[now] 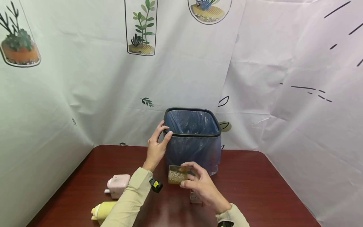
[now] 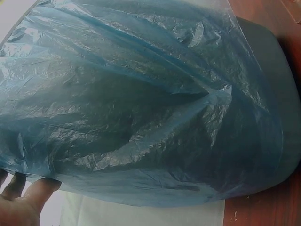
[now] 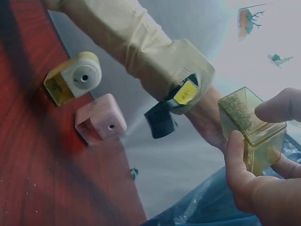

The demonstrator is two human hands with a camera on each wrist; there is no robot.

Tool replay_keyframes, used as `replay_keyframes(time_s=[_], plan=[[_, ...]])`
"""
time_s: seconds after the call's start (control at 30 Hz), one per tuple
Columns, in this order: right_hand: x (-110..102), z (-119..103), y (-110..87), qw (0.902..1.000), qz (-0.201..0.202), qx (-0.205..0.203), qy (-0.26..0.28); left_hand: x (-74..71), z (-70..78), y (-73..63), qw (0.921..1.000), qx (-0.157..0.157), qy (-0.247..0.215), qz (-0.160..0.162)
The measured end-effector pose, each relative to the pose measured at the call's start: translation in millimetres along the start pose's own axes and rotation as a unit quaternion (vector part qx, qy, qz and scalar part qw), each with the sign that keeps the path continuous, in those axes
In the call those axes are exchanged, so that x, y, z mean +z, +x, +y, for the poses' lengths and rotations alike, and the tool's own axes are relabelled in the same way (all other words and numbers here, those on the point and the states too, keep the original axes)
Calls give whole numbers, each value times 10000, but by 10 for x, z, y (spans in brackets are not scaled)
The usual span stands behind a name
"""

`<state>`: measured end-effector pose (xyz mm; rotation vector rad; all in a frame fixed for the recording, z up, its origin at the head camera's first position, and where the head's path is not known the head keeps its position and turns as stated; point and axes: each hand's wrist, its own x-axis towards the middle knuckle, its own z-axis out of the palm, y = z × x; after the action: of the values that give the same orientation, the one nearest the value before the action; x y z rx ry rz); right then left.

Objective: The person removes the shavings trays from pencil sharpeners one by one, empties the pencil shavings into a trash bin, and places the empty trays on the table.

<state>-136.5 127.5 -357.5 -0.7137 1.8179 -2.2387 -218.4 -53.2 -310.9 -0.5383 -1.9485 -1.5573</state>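
My left hand (image 2: pixel 23 205) gets chopped off by the left wrist view's corner lol. In the head view my left sleeve (image 1: pixel 127 198) covers part of the yellow sharpener (image 1: pixel 105 210), my right hand (image 1: pixel 204 186) half blocks some see-through piece (image 1: pixel 195 198), and the bits (image 1: pixel 176 174) in my amber tray (image 1: pixel 173 182) are too tiny to tell apart.

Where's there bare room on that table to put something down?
The table's right side, from the bin and right hand to the right edge; also back left, behind the pink sharpener. Crowded: front left, by the yellow sharpener and left sleeve; centre, around the shavings box.
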Motion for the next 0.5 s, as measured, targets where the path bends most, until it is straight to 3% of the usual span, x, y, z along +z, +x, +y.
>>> replay_keyframes(time_s=[0.5], plan=[[-12,-60,38,10000,11,-14,-12,2,-22,12,10000,8,-88,-11]])
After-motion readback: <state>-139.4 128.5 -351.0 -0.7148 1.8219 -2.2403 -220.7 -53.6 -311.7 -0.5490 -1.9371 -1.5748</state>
